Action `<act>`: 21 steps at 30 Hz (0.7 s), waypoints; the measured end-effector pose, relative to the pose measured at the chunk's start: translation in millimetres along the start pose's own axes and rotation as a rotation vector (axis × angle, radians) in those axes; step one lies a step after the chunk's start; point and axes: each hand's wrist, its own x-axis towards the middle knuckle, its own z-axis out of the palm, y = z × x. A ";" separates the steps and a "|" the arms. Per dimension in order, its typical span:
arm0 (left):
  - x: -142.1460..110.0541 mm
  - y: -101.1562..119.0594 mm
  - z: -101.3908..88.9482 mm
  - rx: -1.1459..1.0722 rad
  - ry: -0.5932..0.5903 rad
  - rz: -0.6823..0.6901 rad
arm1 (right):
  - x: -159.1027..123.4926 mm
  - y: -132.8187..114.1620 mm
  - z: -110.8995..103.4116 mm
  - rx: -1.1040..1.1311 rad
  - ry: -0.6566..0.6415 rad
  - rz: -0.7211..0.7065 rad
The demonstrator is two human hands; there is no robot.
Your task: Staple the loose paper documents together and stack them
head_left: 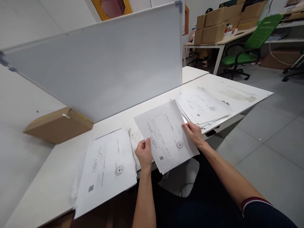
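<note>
Between the two paper piles at centre frame, the left hand (144,153) and right hand (193,134) are pinching opposite edges of the white printed paper sheet (166,133), fingers closed, best keeping it taut and level.

single head-worn view from above the lap, facing forward and down, hands (169,145) close below

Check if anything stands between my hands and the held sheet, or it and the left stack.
Nothing visible blocks the grip: left hand and right hand hold the printed sheet. Toward the left paper stack, only the left hand intervenes.
</note>
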 end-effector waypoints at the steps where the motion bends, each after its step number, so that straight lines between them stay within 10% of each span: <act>1: 0.2 2.2 -0.9 0.012 0.025 0.006 | -0.9 -0.7 0.4 -0.011 -0.014 -0.010; 15: 3.4 3.4 -0.4 -0.096 0.037 0.107 | 0.8 3.3 -9.7 0.343 -0.104 0.142; 21: -1.7 16.7 4.4 -0.029 0.001 0.210 | 2.1 -8.5 -11.5 0.685 -0.404 0.395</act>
